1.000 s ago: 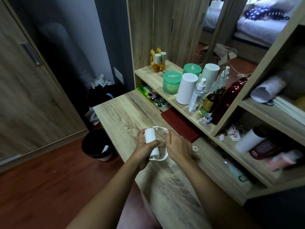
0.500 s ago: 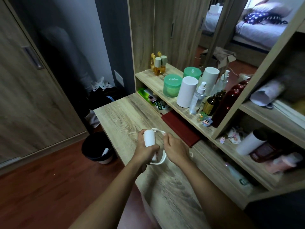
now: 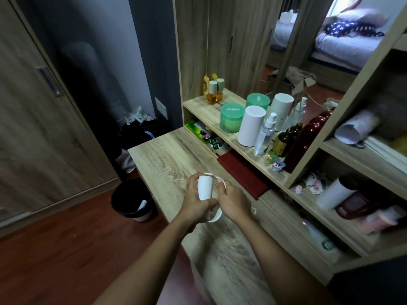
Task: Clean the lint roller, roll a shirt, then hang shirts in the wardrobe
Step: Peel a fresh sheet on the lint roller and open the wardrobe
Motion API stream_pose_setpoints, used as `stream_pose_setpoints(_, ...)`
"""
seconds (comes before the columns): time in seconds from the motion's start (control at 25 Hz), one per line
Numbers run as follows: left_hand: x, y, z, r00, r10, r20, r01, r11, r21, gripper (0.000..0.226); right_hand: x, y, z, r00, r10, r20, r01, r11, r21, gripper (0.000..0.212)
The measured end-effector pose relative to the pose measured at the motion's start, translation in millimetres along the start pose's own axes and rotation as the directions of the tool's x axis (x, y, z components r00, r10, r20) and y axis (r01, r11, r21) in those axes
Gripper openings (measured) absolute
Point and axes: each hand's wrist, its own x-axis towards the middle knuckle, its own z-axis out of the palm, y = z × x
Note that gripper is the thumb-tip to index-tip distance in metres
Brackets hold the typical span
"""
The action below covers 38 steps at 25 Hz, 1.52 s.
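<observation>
Left hand: my left hand (image 3: 195,205) was wrapped around the lower part of the lint roller (image 3: 205,187), fingers curled over its white drum, thumb on the near side.
Right hand: my right hand (image 3: 233,202) was closed beside the roller's right side, fingertips pinched at the drum's edge; what exactly they pinched I could not tell.
Lint roller: it stood nearly upright between both hands, held just above the counter (image 3: 167,155), its thin white frame looping over the top and curving out below my palms.
Counter: pale wood grain, bare around my hands, with a dark red flat piece (image 3: 243,173) lying along its far edge under the shelf.
Shelf above: a green jar (image 3: 232,117), a white cylinder (image 3: 251,126), a clear spray bottle (image 3: 265,135), a brown bottle (image 3: 284,140) and a dark red bottle (image 3: 308,137) stood close together; two small amber bottles (image 3: 214,92) stood apart at the far end.
Bin: a black waste bin (image 3: 133,200) sat on the red-brown floor just left of the counter, a white scrap inside it.
Wardrobe: a wooden door (image 3: 44,106) with a recessed handle stood to the left, well apart from my hands.
</observation>
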Motion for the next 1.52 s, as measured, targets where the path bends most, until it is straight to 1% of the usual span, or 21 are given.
stream_pose_setpoints(0.12, -2.3, -1.9, -2.3, 1.000, 0.001, 0.007, -0.001, 1.000, 0.012, 0.065, -0.7, -1.7, 0.1, 0.999, -0.037, 0.025, 0.037, 0.999, -0.007, 0.045)
stream_pose_setpoints(0.24, -0.8, -6.1, -7.0, 0.999, 0.002, -0.034, 0.001, 0.996, 0.084, 0.067, 0.6, 7.4, -4.5, 0.993, -0.082, 0.079, 0.072, 0.990, 0.121, 0.041)
stream_pose_setpoints(0.32, 0.3, -7.9, -14.2, 0.997, 0.024, -0.074, -0.012, 0.986, 0.165, 0.061, -6.3, 13.2, -9.8, 0.984, -0.129, 0.121, 0.111, 0.983, 0.143, 0.038)
stream_pose_setpoints(0.4, 2.2, -5.8, -22.1, 0.997, 0.052, -0.062, -0.037, 0.974, 0.224, 0.056, -19.0, 17.0, -10.3, 0.977, -0.169, 0.128, 0.151, 0.978, 0.141, 0.037)
stream_pose_setpoints(0.48, 3.7, -2.2, -27.1, 0.997, 0.076, -0.023, -0.067, 0.962, 0.264, 0.060, -31.1, 21.1, -2.1, 0.977, -0.188, 0.103, 0.164, 0.964, 0.210, 0.040)
stream_pose_setpoints(0.6, 0.5, 2.6, -28.8, 0.992, 0.117, 0.050, -0.126, 0.948, 0.291, 0.064, -36.7, 26.7, 14.0, 0.976, -0.215, 0.040, 0.196, 0.941, 0.275, 0.059)
stream_pose_setpoints(0.68, -0.7, 5.5, -29.2, 0.987, 0.131, 0.091, -0.154, 0.935, 0.321, 0.065, -37.5, 30.1, 17.9, 0.979, -0.202, 0.012, 0.189, 0.932, 0.310, 0.062)
stream_pose_setpoints(0.8, -0.7, 10.2, -30.1, 0.981, 0.133, 0.141, -0.176, 0.917, 0.359, 0.064, -42.0, 30.0, 19.6, 0.984, -0.179, -0.004, 0.170, 0.925, 0.339, 0.051)
stream_pose_setpoints(0.84, -0.6, 11.8, -30.6, 0.980, 0.132, 0.150, -0.180, 0.909, 0.376, 0.064, -42.8, 30.2, 21.2, 0.985, -0.170, -0.004, 0.161, 0.928, 0.336, 0.051)
stream_pose_setpoints(0.96, -2.3, 15.3, -32.4, 0.975, 0.141, 0.171, -0.200, 0.890, 0.410, 0.062, -45.0, 28.4, 23.7, 0.990, -0.142, -0.005, 0.135, 0.927, 0.350, 0.057)
stream_pose_setpoints(1.0, -2.9, 16.7, -32.9, 0.972, 0.149, 0.181, -0.213, 0.883, 0.417, 0.062, -45.4, 28.4, 24.4, 0.991, -0.132, -0.003, 0.125, 0.926, 0.355, 0.056)
stream_pose_setpoints(1.08, -4.3, 19.5, -33.2, 0.968, 0.164, 0.189, -0.234, 0.865, 0.445, 0.060, -47.2, 28.1, 24.2, 0.993, -0.115, 0.014, 0.101, 0.916, 0.389, 0.046)
stream_pose_setpoints(1.12, -4.8, 20.9, -33.3, 0.965, 0.175, 0.195, -0.247, 0.855, 0.456, 0.060, -47.6, 29.2, 25.4, 0.993, -0.114, 0.018, 0.098, 0.910, 0.404, 0.045)
stream_pose_setpoints(1.16, -4.8, 21.6, -33.7, 0.962, 0.181, 0.204, -0.257, 0.850, 0.460, 0.061, -49.4, 28.5, 24.6, 0.994, -0.108, 0.016, 0.092, 0.905, 0.415, 0.047)
stream_pose_setpoints(1.28, -4.8, 21.5, -36.5, 0.962, 0.161, 0.222, -0.248, 0.855, 0.455, 0.066, -52.6, 26.0, 28.0, 0.993, -0.121, 0.004, 0.105, 0.880, 0.462, 0.073)
stream_pose_setpoints(1.32, -5.1, 21.4, -37.5, 0.961, 0.167, 0.219, -0.255, 0.843, 0.474, 0.066, -51.7, 25.3, 29.7, 0.993, -0.119, 0.016, 0.097, 0.875, 0.474, 0.076)
stream_pose_setpoints(1.36, -5.6, 21.6, -38.3, 0.959, 0.184, 0.217, -0.272, 0.819, 0.505, 0.066, -50.8, 24.4, 30.6, 0.993, -0.119, 0.023, 0.093, 0.869, 0.485, 0.075)
stream_pose_setpoints(1.44, -6.6, 22.4, -38.9, 0.946, 0.235, 0.225, -0.323, 0.766, 0.556, 0.065, -52.2, 20.9, 27.7, 0.994, -0.093, 0.049, 0.057, 0.869, 0.492, 0.065)
stream_pose_setpoints(1.52, -8.0, 21.8, -39.8, 0.934, 0.265, 0.241, -0.357, 0.738, 0.572, 0.063, -52.8, 21.8, 27.0, 0.993, -0.098, 0.064, 0.056, 0.880, 0.472, 0.058)
